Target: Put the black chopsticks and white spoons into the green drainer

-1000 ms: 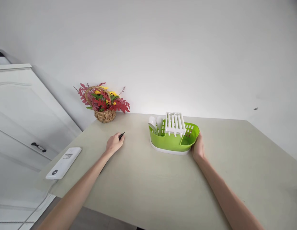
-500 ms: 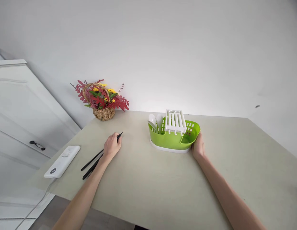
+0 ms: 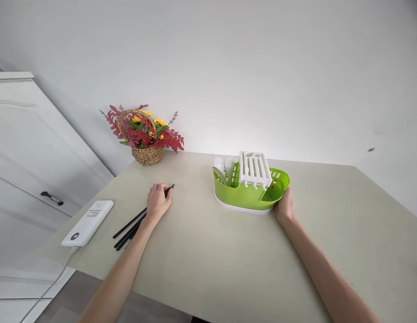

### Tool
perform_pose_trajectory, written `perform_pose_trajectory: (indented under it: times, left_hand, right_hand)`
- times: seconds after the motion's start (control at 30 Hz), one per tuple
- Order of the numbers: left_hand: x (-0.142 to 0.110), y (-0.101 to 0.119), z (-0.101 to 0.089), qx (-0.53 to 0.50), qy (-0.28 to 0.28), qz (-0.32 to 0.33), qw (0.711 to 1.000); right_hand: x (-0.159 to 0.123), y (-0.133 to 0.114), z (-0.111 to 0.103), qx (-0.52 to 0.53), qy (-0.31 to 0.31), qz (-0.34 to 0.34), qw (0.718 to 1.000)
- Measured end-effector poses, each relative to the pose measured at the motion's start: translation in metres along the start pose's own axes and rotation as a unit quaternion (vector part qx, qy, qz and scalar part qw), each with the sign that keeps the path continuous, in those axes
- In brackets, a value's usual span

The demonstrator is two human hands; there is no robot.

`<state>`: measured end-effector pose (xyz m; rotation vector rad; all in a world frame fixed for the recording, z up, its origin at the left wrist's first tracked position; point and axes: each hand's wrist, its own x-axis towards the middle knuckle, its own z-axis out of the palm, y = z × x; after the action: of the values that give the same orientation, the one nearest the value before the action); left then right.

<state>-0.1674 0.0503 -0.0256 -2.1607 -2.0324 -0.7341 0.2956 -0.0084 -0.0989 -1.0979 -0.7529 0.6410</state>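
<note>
Bare tabletop [image 3: 208, 255] is seen between the forearms and right of the green basket [image 3: 244, 195]; the front edge runs beneath the left forearm, and the back edge meets the wall [image 3: 262, 76]. The black chopsticks [image 3: 129, 223] are covered by the left hand [image 3: 158, 201], its fingers curled narrowly around them, on the table left of the basket. The basket's right end is cupped by the right hand [image 3: 285, 206], fingers partly hidden behind it. White spoons [image 3: 219, 168] are held upright in the basket's left compartment, beside a white slotted rack [image 3: 254, 168].
</note>
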Motion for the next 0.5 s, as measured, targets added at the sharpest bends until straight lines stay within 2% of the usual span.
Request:
perform_pose_trajectory:
  times: [0.17,0.3,0.4,0.5]
  left_hand:
    - [0.001,0.001,-0.003,-0.043,-0.021,-0.036,0.998]
    - [0.0,0.009,-0.01,-0.025,-0.026,-0.048,0.998]
    - [0.001,0.02,-0.021,0.011,-0.011,-0.04,0.999]
    - [0.008,0.041,-0.038,-0.02,0.025,-0.003,0.999]
  right_hand:
    - [-0.003,-0.003,0.001,0.0,0.004,0.004,1.0]
    - [-0.005,-0.007,0.003,0.001,0.002,0.0,1.0]
    - [-0.007,-0.01,0.005,0.001,0.003,0.0,1.0]
    - [-0.008,-0.013,0.007,0.001,0.006,0.003,1.0]
